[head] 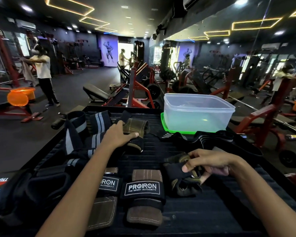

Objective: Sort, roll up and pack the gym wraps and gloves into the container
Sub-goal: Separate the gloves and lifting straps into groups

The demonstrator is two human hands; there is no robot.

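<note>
A clear plastic container (198, 112) stands at the far right of the black ribbed surface (212, 211), on its green lid (166, 128). My left hand (120, 134) reaches forward and grips an olive and black glove (135, 127). My right hand (210, 164) pinches another black and olive glove (181, 175) at the near right. Two brown PROIRON grip pads (143, 190) lie side by side in front of me. Black wraps with grey stripes (85, 132) are heaped at the left. Dark striped wraps (212, 142) lie below the container.
A black glove with white print (0, 187) lies at the near left edge. Beyond the surface are red gym machines (137, 86), benches and a mirror wall at the right. A person (43, 74) stands far left by an orange tub (20, 96).
</note>
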